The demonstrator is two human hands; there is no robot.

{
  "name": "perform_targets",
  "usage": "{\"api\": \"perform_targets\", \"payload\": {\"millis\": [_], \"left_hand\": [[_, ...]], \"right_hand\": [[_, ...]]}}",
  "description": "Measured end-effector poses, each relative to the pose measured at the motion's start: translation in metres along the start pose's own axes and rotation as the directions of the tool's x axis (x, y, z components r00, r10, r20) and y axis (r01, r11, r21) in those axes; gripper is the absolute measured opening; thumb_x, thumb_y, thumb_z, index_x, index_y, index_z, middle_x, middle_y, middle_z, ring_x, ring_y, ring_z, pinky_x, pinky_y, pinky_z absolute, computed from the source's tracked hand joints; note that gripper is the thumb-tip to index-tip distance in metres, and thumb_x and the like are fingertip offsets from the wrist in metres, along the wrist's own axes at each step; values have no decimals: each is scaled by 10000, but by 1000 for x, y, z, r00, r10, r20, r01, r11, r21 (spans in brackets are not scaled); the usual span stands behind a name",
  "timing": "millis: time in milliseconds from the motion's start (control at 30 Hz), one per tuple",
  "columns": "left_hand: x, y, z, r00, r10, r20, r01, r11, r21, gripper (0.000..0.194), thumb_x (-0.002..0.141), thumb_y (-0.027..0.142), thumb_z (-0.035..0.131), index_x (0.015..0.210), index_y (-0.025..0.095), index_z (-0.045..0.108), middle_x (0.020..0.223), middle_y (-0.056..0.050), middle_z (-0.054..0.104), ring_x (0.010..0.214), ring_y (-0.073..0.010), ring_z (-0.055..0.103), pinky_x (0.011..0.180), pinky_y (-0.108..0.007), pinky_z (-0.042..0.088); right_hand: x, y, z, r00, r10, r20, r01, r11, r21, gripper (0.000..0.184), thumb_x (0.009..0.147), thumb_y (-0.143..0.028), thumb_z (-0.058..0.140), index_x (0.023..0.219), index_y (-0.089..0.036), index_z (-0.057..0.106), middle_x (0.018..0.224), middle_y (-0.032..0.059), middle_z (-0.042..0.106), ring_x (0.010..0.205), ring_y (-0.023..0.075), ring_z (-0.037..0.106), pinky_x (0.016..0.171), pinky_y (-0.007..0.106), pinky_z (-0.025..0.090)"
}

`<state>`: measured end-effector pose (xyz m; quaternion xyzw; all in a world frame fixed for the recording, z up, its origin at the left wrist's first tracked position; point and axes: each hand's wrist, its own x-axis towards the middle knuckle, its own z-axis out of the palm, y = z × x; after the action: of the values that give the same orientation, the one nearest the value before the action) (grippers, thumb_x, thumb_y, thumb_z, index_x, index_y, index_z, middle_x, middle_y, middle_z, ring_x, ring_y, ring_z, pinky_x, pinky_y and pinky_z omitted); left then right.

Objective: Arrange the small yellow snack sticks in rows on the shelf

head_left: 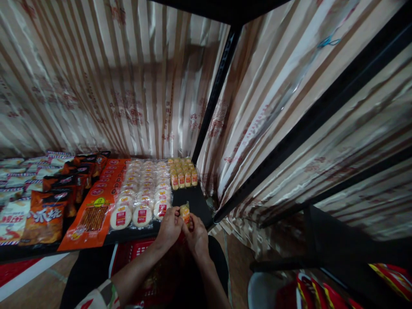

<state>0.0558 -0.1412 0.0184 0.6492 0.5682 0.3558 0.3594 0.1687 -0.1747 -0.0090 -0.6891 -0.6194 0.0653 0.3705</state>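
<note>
A small wrapped snack [184, 213] in yellow, clear-edged packaging is pinched between both hands, just in front of the black shelf [189, 201]. My left hand [169, 225] grips its left side with closed fingers. On the right side, my right hand [196, 236] has thumb and fingers closed on the same packet. Behind it, similar yellow packets [183, 177] stand upright in tight rows at the shelf's right end. Left of those lie rows of round white wrapped crackers [142, 215] with red labels.
An orange packet of stick snacks [93, 216], orange chip bags [43, 216] and white bags [13, 221] fill the shelf's left. A red basket [135, 251] sits below my arms. Black posts [217, 90] and striped curtains [138, 86] bound the shelf. Red-yellow packets [317, 294] lie lower right.
</note>
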Motion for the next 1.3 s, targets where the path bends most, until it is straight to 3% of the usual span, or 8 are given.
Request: {"api": "perform_targets", "payload": {"millis": [267,367,500,733,1000,1300], "left_hand": [[4,-2,1,999,40,-18,-41,997,-70,286,763,132,396,1014,129,533,938,-89,621,850,-152,599,834,-319,474],[5,-2,2,996,92,5,-91,994,-57,263,749,117,394,953,141,557,952,-85,622,887,-158,585,866,-332,456],[6,-1,4,996,89,6,-89,996,-18,311,743,121,390,1010,139,548,1008,-91,613,943,-165,566,899,-339,435],[10,9,3,997,70,23,-70,997,26,297,797,178,356,980,139,585,1031,-102,617,998,-181,553,957,-341,400],[17,6,14,1000,-12,29,10,998,62,450,788,172,377,1212,77,494,1333,-141,446,1258,-216,375,1086,-347,258],[28,9,20,999,-14,38,10,996,93,534,735,148,404,1256,38,447,1329,-161,445,1275,-240,343,1099,-370,225]], "right_hand": [[19,-6,6,992,120,31,-122,991,58,343,783,-341,497,1015,-111,599,852,94,648,751,180,605,707,262,477],[26,-7,10,987,150,53,-154,984,84,344,785,-345,477,1014,-118,600,848,88,647,723,167,608,681,245,477],[32,-7,16,982,174,74,-179,981,78,365,779,-378,474,1005,-122,602,823,86,647,706,176,610,670,260,478],[40,-5,26,985,165,42,-169,978,124,360,768,-356,485,1014,-124,608,835,98,655,692,182,618,650,271,486],[54,2,37,992,103,72,-111,987,119,358,735,-243,461,1050,-129,587,891,92,636,787,191,597,732,293,476],[66,7,49,995,76,68,-84,989,124,356,749,-230,417,1054,-126,568,890,91,623,805,189,576,756,299,460]]}}
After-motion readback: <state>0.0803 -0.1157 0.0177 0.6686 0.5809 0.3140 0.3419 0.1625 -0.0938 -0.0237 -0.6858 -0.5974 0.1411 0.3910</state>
